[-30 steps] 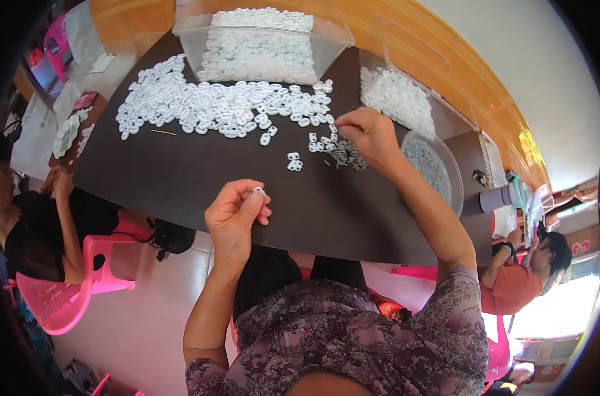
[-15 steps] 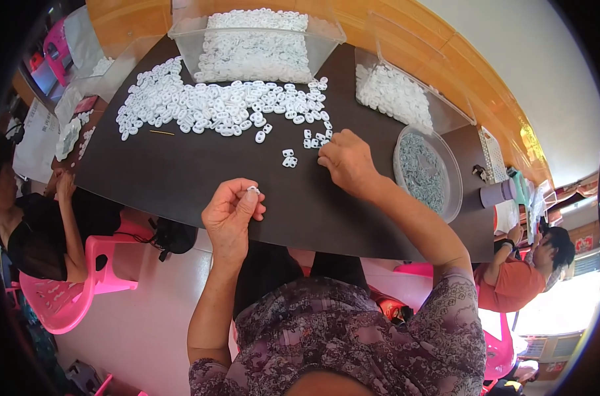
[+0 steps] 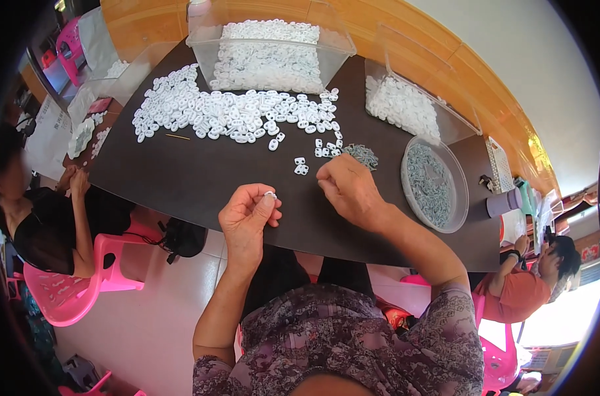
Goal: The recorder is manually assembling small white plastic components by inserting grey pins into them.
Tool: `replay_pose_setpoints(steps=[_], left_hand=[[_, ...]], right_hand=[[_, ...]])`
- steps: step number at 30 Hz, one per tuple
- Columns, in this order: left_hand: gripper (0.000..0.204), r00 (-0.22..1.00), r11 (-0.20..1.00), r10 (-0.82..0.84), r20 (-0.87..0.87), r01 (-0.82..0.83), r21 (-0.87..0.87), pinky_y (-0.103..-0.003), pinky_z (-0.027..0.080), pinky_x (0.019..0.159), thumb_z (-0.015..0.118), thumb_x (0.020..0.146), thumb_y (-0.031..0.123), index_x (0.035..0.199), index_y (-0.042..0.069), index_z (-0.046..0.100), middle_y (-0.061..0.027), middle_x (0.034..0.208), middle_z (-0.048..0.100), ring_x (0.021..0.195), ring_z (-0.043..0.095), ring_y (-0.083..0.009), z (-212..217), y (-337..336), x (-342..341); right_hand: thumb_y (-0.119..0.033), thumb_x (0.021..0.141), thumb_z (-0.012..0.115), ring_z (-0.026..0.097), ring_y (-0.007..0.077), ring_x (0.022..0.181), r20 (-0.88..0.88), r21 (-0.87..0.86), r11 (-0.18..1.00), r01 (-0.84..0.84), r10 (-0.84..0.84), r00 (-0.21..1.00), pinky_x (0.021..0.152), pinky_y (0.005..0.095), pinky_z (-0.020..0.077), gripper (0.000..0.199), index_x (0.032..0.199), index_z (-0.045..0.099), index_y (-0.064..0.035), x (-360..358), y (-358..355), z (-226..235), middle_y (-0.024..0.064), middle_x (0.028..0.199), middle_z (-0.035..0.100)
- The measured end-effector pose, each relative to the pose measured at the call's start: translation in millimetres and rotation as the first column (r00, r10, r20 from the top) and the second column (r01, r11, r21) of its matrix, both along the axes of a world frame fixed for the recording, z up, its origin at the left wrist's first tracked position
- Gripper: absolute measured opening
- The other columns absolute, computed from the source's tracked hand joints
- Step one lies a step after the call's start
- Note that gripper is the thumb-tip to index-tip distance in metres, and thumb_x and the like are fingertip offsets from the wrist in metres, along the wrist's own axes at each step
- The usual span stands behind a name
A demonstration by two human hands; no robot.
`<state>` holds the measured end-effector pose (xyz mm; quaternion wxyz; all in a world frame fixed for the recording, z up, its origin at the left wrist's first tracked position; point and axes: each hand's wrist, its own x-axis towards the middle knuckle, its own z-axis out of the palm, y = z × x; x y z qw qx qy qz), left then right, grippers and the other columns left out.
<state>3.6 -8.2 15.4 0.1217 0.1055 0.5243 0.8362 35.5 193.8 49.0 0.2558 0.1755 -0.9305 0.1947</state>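
My left hand (image 3: 246, 216) is raised over the table's near edge, pinching a small white plastic piece (image 3: 270, 195) between thumb and fingers. To its right my right hand (image 3: 350, 190) hovers over the dark tabletop, its fingers drawn together; whatever they hold is hidden. Just beyond that hand lies a small heap of grey metal screw-like parts (image 3: 362, 156). Beside the heap sits a group of white oval two-hole pieces (image 3: 327, 150), with a smaller cluster of pieces (image 3: 301, 167) to the left. A wide spread of similar white pieces (image 3: 227, 113) covers the far side.
A clear bin (image 3: 207, 59) full of white pieces stands at the back. At the right are another clear bin (image 3: 455, 122) of white parts and a round tub (image 3: 459, 198) of grey metal parts. A thin yellowish stick (image 3: 178, 136) lies left. Other people sit at both sides.
My right hand has drawn back toward me from the group of white pieces, uncovering the grey heap. My left hand still pinches its white piece. The whole view has shifted slightly.
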Motion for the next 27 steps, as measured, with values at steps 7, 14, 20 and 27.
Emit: replay_pose_setpoints(steps=[7,14,20,27], left_hand=[[0.016,0.985,0.991,-0.096,0.145,0.081,0.105,-0.022,0.049,0.053,0.060,0.087,0.005,0.099,-0.005,0.060,-0.0104,0.080,0.063,0.062,0.059,-0.0119,13.4,8.9,23.1],[0.016,0.989,0.993,-0.074,0.131,0.060,0.105,-0.023,0.048,0.053,0.061,0.087,0.006,0.096,-0.007,0.061,-0.0112,0.080,0.063,0.061,0.059,-0.0131,16.5,6.1,33.4],[0.016,0.992,0.994,-0.075,0.101,0.067,0.086,-0.023,0.048,0.053,0.061,0.087,0.006,0.096,-0.007,0.060,-0.0103,0.080,0.063,0.062,0.058,-0.0125,13.5,1.4,39.2],[0.015,0.999,0.997,-0.028,0.039,0.031,-0.071,-0.021,0.047,0.054,0.060,0.088,0.006,0.097,-0.006,0.061,-0.0071,0.081,0.062,0.063,0.057,-0.0097,14.8,-0.2,43.8]], right_hand=[[0.002,0.075,0.064,0.053,0.0140,0.067,0.385,-0.530,0.844,0.083,0.152,0.910,0.060,0.0262,0.0439,0.014,0.088,0.061,-0.0030,16.6,-21.0,18.5,0.0050,0.077,0.053],[-0.001,0.079,0.064,0.052,0.0065,0.069,0.455,-0.647,0.751,0.132,0.242,0.857,0.060,0.0224,0.0439,0.011,0.090,0.061,-0.0024,28.0,-35.3,22.5,0.0016,0.079,0.055],[-0.002,0.079,0.065,0.054,0.0053,0.070,0.503,-0.661,0.731,0.172,0.261,0.824,0.061,0.0209,0.0450,0.011,0.089,0.061,-0.0004,30.7,-42.7,28.2,0.0017,0.079,0.058],[-0.002,0.080,0.065,0.054,0.0046,0.070,0.496,-0.627,0.767,0.137,0.257,0.829,0.061,0.0209,0.0457,0.010,0.089,0.061,0.0001,29.7,-44.1,25.4,0.0014,0.078,0.059]])
